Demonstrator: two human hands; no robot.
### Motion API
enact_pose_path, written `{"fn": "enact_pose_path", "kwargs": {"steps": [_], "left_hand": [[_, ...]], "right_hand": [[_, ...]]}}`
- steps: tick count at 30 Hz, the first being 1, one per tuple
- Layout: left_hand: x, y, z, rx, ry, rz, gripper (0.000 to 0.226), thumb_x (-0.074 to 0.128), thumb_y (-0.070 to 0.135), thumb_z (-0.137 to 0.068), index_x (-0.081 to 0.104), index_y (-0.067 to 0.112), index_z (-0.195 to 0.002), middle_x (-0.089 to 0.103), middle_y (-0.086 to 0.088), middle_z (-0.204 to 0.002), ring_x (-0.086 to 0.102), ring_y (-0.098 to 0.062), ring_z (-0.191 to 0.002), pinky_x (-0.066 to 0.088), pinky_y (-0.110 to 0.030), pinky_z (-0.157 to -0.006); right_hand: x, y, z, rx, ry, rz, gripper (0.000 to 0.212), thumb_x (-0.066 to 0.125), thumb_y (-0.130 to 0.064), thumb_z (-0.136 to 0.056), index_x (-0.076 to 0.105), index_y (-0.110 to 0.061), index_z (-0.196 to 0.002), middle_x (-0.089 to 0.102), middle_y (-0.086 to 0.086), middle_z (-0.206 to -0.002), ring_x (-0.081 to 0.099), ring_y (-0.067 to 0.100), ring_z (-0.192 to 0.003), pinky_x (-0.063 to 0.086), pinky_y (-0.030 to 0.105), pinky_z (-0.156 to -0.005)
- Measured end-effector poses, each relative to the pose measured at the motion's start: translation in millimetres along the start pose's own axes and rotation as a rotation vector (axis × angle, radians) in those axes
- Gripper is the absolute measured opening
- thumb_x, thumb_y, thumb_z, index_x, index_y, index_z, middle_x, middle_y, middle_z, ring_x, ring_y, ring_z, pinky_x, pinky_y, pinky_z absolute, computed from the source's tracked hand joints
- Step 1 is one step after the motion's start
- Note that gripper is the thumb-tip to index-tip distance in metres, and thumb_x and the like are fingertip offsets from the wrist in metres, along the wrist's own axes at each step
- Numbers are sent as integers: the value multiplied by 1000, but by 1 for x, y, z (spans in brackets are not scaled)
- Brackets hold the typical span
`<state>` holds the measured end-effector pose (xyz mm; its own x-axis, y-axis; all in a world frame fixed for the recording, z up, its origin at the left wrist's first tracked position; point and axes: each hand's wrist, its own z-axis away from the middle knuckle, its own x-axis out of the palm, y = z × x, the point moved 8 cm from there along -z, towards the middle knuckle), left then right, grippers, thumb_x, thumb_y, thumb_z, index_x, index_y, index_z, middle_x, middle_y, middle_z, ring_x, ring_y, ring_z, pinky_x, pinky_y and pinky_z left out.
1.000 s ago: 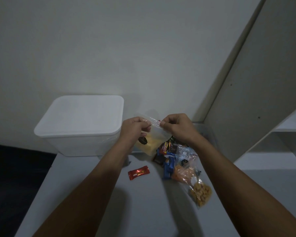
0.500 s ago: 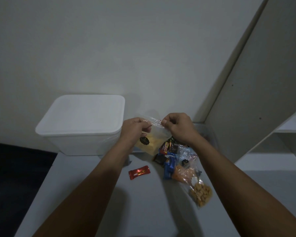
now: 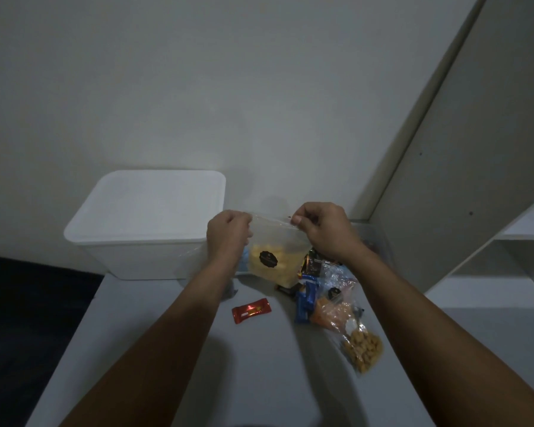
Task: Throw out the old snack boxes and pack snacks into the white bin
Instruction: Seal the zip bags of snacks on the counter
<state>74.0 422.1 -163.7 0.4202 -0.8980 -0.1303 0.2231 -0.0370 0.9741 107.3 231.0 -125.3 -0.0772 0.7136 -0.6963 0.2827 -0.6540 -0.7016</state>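
Observation:
A clear zip bag of yellow snacks (image 3: 273, 260) with a round black label hangs above the table. My left hand (image 3: 227, 235) pinches its top left corner and my right hand (image 3: 322, 229) pinches its top right corner, stretching the top edge flat. The white bin (image 3: 142, 229) stands at the back left with its lid on. A pile of snacks (image 3: 327, 300) lies under and right of the bag: dark and blue wrapped bars, a bag of orange pieces and a bag of nuts (image 3: 363, 349). A red wrapped bar (image 3: 251, 310) lies alone in front of the bin.
The grey table (image 3: 259, 380) ends at the left over a dark floor (image 3: 28, 318). A clear container (image 3: 379, 241) sits behind my right hand by the wall. A white shelf unit (image 3: 490, 211) rises on the right.
My hands have moved apart along the bag's top edge and lifted it slightly, so the bag now hangs flatter and wider. Everything on the table stays put.

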Motion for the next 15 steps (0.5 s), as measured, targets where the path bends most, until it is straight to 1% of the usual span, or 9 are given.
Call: {"fn": "enact_pose_path", "kwargs": {"steps": [1,3,4,5,7,10,12,13,15], "left_hand": [[-3,3,1,62,13,-21,13,56,8,-86,63,12,-97,62,-4,-95,61,-19,-87,55,-35,-78],[-5,9,4,168,-26,-92,33,55,0,-84,60,14,-113,57,2,-105,56,-9,-86,50,-23,-70],[-5,11,5,197,-64,-128,34,56,-2,-84,62,14,-113,58,3,-105,56,-7,-85,46,-18,-66],[-6,11,6,213,-97,-153,28,59,0,-85,66,13,-109,62,2,-102,58,-7,-85,44,-16,-64],[-14,6,5,216,-111,-168,11,68,9,-85,71,12,-95,69,2,-90,62,-10,-82,48,-17,-66],[-33,-10,1,171,-90,-157,8,71,14,-84,73,10,-91,70,2,-87,64,-11,-83,55,-28,-74],[-48,-20,1,123,-62,-136,6,71,15,-84,73,12,-88,71,0,-88,66,-15,-87,56,-32,-76],[-56,-26,1,93,-43,-125,4,72,15,-83,73,12,-86,72,-1,-87,67,-16,-87,56,-34,-76],[-71,-37,0,32,-21,-106,2,75,14,-80,74,13,-81,73,-2,-84,69,-18,-85,57,-35,-74]], "right_hand": [[0,1,0,1,-8,-8,15,60,-21,-94,72,-12,-91,67,0,-84,58,12,-74,44,26,-65],[2,2,-2,-4,-41,-23,15,60,-20,-94,72,-12,-92,70,2,-88,61,14,-78,46,27,-69],[4,2,-3,-7,-63,-27,15,60,-20,-94,73,-11,-93,71,2,-90,62,14,-80,48,28,-71],[6,2,-4,-9,-83,-31,16,60,-21,-94,73,-11,-94,71,1,-90,63,14,-81,49,29,-72],[9,1,-5,-15,-111,-51,17,62,-24,-93,73,-11,-93,70,-1,-84,63,13,-78,50,30,-71],[20,-1,-5,-11,-165,-96,19,70,-32,-86,72,-14,-92,70,-1,-84,65,11,-78,54,26,-68],[32,-2,-5,-18,-201,-58,10,75,-25,-83,69,-18,-87,68,-3,-82,63,9,-74,51,24,-66],[39,-1,-7,-20,-204,-30,6,74,-20,-83,69,-20,-85,68,-2,-81,63,11,-74,52,27,-67],[54,-1,-11,-17,-193,9,5,71,-15,-86,71,-20,-84,70,2,-82,66,17,-78,56,34,-73]]}}
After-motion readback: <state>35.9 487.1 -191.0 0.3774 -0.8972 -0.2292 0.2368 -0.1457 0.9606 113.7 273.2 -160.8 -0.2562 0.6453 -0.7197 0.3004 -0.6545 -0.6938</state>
